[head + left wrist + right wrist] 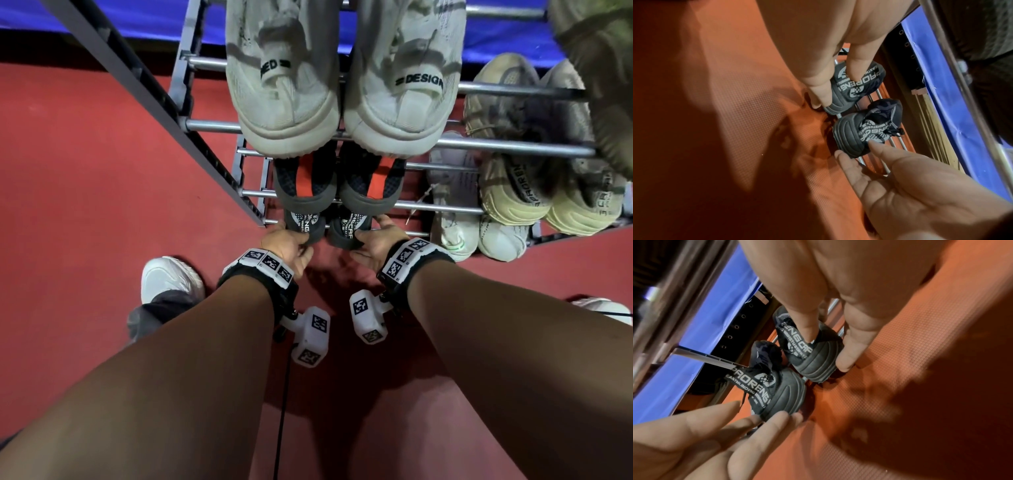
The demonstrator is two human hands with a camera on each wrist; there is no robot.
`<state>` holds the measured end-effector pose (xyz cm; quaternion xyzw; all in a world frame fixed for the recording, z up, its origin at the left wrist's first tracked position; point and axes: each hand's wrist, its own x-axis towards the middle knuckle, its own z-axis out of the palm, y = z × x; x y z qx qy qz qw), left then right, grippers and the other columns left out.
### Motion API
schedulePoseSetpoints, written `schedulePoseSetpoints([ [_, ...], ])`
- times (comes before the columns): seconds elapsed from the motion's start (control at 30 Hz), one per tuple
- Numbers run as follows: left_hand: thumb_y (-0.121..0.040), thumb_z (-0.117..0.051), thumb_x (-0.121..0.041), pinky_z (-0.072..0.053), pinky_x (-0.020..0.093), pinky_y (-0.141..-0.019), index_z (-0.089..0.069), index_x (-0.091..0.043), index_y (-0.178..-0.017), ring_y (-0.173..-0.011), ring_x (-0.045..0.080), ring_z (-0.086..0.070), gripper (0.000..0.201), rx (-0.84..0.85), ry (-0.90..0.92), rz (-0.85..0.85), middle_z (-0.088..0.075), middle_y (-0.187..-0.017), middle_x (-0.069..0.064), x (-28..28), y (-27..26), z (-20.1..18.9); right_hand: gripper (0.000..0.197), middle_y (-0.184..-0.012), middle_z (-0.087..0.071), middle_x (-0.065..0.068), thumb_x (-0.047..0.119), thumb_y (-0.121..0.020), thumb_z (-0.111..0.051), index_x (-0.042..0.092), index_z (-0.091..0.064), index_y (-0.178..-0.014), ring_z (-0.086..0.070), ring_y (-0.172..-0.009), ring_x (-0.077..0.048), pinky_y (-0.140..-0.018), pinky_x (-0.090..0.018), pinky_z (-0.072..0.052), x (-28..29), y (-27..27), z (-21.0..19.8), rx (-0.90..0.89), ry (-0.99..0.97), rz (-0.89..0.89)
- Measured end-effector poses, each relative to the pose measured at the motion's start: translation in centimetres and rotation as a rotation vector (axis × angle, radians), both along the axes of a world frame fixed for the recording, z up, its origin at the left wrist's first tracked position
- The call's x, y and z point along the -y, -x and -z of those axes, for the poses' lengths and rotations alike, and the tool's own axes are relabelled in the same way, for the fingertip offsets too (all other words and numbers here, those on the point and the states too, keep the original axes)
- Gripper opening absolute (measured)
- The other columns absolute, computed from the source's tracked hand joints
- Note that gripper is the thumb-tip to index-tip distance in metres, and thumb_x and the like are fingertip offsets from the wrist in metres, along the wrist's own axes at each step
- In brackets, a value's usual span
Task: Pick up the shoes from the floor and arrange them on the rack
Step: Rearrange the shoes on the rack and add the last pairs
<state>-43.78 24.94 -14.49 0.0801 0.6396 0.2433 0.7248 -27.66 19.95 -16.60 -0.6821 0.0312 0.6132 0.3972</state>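
Metal rails make up the rack [219,125], already carrying pale and red-and-black pairs on its upper tiers. On the lowest tier sit two dark grey shoes, heels outward. The left hand [286,248] pinches the left shoe [305,228] at its heel; the right hand [375,245] pinches the right shoe [349,229] likewise, each grip narrow around the sole edge. Both heels overhang the front rail, so letting go too early could probably tip them onto the red floor [102,192].
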Motion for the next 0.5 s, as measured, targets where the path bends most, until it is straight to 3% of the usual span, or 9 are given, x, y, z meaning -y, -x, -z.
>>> schedulePoseSetpoints([
  [0.03,-0.093,-0.047,0.016,-0.047,0.035,-0.104,-0.034,-0.029,-0.154,-0.136,0.025,-0.047,0.077,0.005,-0.007,0.0,-0.049,-0.15,0.007,0.04,-0.01,0.07,0.067,-0.136,-0.063,-0.005,-0.003,-0.099,-0.058,0.036,-0.039,-0.15,-0.066,-0.118,-0.029,-0.062,-0.032,-0.061,-0.08,-0.03,0.16,-0.001,0.002,-0.003],
  [0.17,-0.092,-0.044,0.02,-0.042,0.039,-0.112,-0.031,-0.023,-0.156,-0.134,0.025,-0.05,0.077,-0.01,-0.047,-0.017,-0.053,-0.146,0.008,0.25,-0.28,0.03,0.062,-0.134,-0.061,-0.006,-0.003,-0.101,-0.053,0.031,-0.036,-0.15,-0.062,-0.122,-0.028,-0.092,-0.038,-0.059,-0.03,0.01,0.2,0.014,-0.024,-0.055],
  [0.37,-0.094,-0.042,0.019,-0.042,0.04,-0.112,-0.025,-0.019,-0.157,-0.129,0.026,-0.054,0.076,-0.01,-0.085,-0.047,-0.055,-0.14,0.009,0.65,-0.08,0.26,0.046,-0.145,-0.056,-0.018,-0.004,-0.103,-0.046,0.033,-0.047,-0.13,-0.059,-0.13,-0.038,-0.093,-0.044,-0.058,-0.28,-0.1,0.28,-0.003,-0.045,-0.024],
  [0.43,-0.094,-0.042,0.019,-0.044,0.039,-0.11,-0.025,-0.018,-0.157,-0.13,0.026,-0.054,0.076,0.003,-0.081,-0.065,-0.056,-0.142,0.01,0.58,0.1,0.36,0.035,-0.146,-0.055,-0.019,-0.001,-0.104,-0.048,0.029,-0.049,-0.122,-0.06,-0.129,-0.04,-0.096,-0.045,-0.057,-0.52,0.24,0.11,0.019,-0.061,-0.012],
  [0.5,-0.094,-0.04,0.019,-0.045,0.036,-0.109,-0.029,-0.019,-0.156,-0.128,0.024,-0.056,0.074,0.017,-0.092,-0.043,-0.058,-0.14,0.009,0.66,0.21,0.49,0.019,-0.14,-0.059,-0.016,0.003,-0.104,-0.052,0.02,-0.052,-0.113,-0.062,-0.125,-0.038,-0.091,-0.044,-0.059,-0.93,0.52,0.09,0.071,-0.059,0.009],
])
